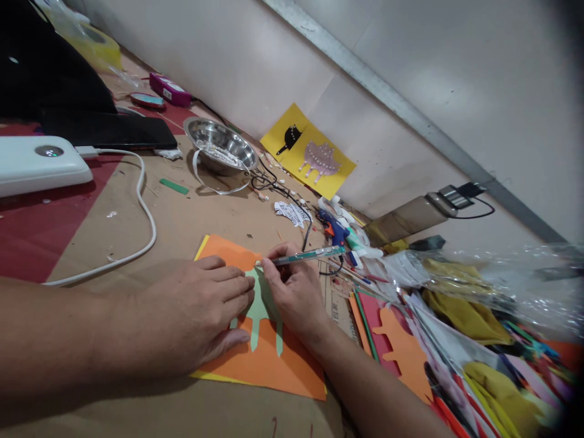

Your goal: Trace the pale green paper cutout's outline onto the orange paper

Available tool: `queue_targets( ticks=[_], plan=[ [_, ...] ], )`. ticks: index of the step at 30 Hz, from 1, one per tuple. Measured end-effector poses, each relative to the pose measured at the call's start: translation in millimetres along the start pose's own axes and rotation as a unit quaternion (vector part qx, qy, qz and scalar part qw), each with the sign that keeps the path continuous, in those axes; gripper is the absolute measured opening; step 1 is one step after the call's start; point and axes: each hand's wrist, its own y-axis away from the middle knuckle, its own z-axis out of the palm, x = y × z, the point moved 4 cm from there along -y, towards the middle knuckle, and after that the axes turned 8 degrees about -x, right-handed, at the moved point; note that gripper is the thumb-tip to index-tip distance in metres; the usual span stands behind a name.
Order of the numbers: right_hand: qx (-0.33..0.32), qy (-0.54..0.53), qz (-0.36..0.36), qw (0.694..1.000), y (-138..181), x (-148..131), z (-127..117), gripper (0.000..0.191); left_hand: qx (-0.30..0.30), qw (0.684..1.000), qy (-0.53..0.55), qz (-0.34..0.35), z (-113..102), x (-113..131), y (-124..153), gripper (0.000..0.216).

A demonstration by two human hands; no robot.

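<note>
A pale green paper cutout (261,298) with narrow pointed prongs lies on a rectangular orange paper sheet (292,382), its prongs towards the near edge. Bright yellow paper shows from under the orange sheet along its left and lower edges. The left hand (196,304) lies flat over the left part of the cutout and sheet, its grip released, fingers extended and pressing down. The right hand (296,286) grasps a slim clear pen with teal parts (310,254), thumb and fingers pinched near the tip, at the cutout's upper end; the exact tip contact is too small to tell.

All this rests on a desk covered in brown paper (219,216). Beyond the sheet are a small flat green strip (174,185), a shiny round metal bowl (235,143) with whitish bits inside, and a printed white paper scrap (292,215). Against the wall leans yellow card (335,179) bearing a black shape and a mauve one, both dotted white. A blue glue gun (335,230) lies right of the scrap. An orange paper piece with a notched edge (406,353) lies on red paper beside the right forearm. Far left sits a white power bank (41,164) with a white cable (152,225).
</note>
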Motion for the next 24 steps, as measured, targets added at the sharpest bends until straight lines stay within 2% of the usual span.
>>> queue_targets(
  ticks=[24],
  plan=[
    [-0.001, -0.002, -0.005, 1.0, 0.7, -0.5, 0.1, 0.013, -0.002, 1.0, -0.001, 0.001, -0.1, -0.8, -3.9, 0.02]
  ],
)
